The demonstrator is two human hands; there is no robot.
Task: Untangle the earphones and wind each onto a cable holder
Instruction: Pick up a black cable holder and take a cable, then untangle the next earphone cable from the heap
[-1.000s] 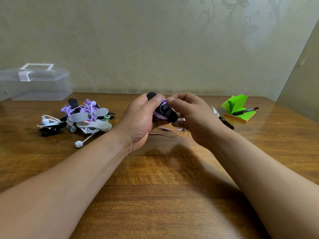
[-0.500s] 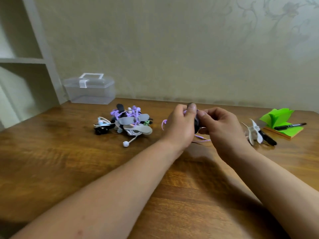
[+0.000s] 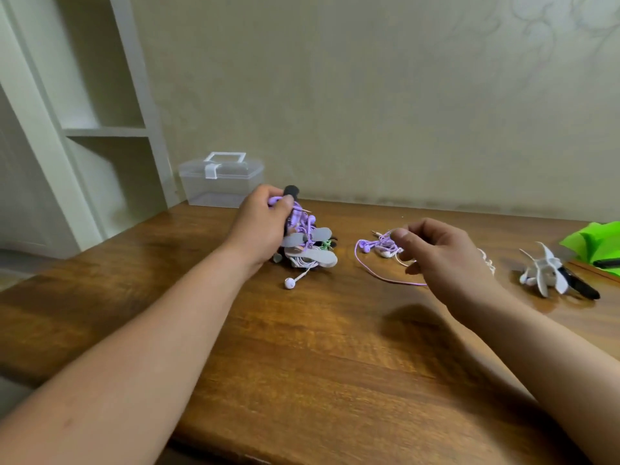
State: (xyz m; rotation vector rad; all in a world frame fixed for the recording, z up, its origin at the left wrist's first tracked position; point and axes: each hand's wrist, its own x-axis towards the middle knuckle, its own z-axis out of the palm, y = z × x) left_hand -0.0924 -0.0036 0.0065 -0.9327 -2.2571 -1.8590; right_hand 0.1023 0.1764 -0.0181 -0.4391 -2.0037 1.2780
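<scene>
My left hand point(image 3: 260, 226) grips a black cable holder point(image 3: 291, 190) wound with purple earphones point(image 3: 297, 213), right above a pile of wound holders point(image 3: 315, 255) at the table's back. A white earbud point(image 3: 289, 282) trails out of the pile toward me. To the right, my right hand point(image 3: 446, 260) hovers with loosely curled fingers over a loose tangle of purple and white earphones point(image 3: 377, 245); no grip on them shows. A purple cable point(image 3: 372, 275) runs across the table under that hand.
A white holder with wound earphones point(image 3: 545, 270) lies at the right beside a black marker point(image 3: 578, 286) and green sticky notes point(image 3: 593, 241). A clear lidded box point(image 3: 221, 182) stands against the wall. White shelves point(image 3: 104, 132) rise left of the wooden table point(image 3: 318, 364).
My hands have parted. The left carried the wound black holder left to the pile; the right let go of it and moved right over the loose earphones. The view swung left.
</scene>
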